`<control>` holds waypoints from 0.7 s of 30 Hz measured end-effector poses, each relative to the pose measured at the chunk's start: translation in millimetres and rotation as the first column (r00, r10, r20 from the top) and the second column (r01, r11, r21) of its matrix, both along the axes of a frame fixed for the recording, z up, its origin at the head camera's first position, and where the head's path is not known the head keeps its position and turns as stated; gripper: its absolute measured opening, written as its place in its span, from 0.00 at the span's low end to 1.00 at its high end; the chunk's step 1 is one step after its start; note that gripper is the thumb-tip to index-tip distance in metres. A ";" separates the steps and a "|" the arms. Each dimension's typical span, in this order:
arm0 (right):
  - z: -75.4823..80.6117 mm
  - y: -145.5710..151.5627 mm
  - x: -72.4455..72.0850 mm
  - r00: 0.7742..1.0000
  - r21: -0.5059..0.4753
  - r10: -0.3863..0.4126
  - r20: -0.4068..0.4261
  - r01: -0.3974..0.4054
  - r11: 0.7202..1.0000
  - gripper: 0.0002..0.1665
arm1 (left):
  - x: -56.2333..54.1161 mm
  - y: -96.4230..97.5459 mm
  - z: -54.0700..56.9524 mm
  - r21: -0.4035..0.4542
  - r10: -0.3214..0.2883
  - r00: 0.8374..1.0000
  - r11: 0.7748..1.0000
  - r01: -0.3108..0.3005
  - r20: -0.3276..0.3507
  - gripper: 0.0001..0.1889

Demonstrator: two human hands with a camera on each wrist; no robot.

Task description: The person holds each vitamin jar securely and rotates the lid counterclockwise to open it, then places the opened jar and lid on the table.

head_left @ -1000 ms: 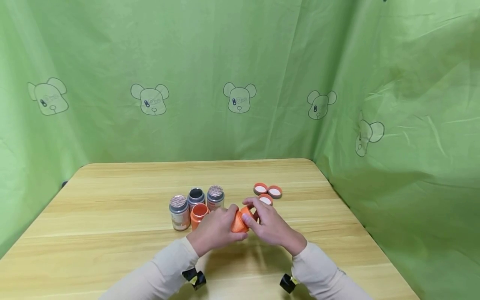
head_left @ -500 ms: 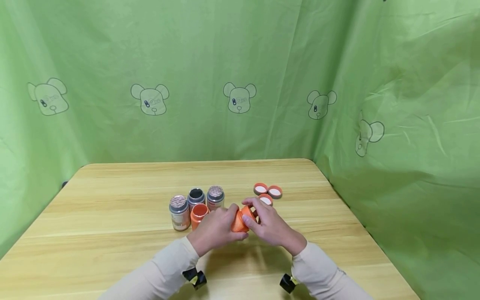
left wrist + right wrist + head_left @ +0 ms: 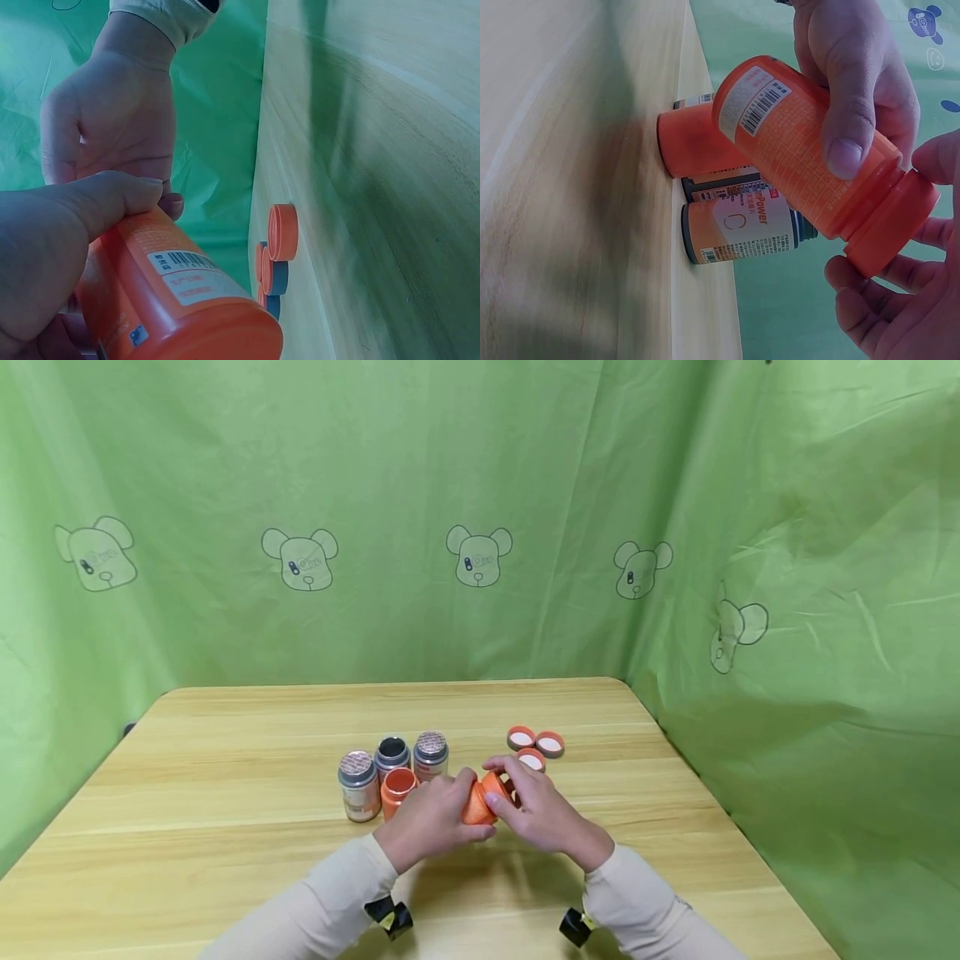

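Observation:
My left hand [image 3: 431, 820] grips an orange plastic bottle [image 3: 795, 135] round its body, tilted above the table. Its printed label and barcode show in both wrist views. On the bottle's neck sits an orange screw cap [image 3: 891, 223], held between the thumb and fingers of my right hand [image 3: 546, 812]. A narrow ring of the neck shows between body and cap in the right wrist view. Left of my hands stands an uncapped orange bottle [image 3: 397, 782], partly hidden by my left hand.
Grey-topped bottles stand grouped there: a foil-sealed one [image 3: 359, 789] at left, an open dark-mouthed one [image 3: 392, 750], another foil-sealed one [image 3: 431, 752]. Removed caps [image 3: 550, 743] lie beyond my right hand. Green curtains [image 3: 390, 610] surround the wooden table [image 3: 225, 760].
The cap and my right fingers have shifted very slightly against the bottle since a second ago. Both arms and the standing bottles keep their places.

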State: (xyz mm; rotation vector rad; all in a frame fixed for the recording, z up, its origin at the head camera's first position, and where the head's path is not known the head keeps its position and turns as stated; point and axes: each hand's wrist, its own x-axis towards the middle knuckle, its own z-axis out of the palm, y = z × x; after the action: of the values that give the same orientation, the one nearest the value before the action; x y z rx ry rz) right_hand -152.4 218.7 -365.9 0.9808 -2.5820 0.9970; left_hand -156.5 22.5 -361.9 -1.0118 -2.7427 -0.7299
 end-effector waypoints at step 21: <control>1.3 3.2 -0.3 1.000 -0.035 -0.020 0.018 0.020 0.999 0.21 | -0.7 -0.6 -1.5 0.001 -0.002 1.000 1.000 0.002 -0.015 0.27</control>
State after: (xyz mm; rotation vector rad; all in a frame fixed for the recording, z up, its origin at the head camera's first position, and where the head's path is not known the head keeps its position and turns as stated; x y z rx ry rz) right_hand -152.7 221.9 -364.6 0.9397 -2.5737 1.0472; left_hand -157.1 21.9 -363.3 -1.0162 -2.7290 -0.7211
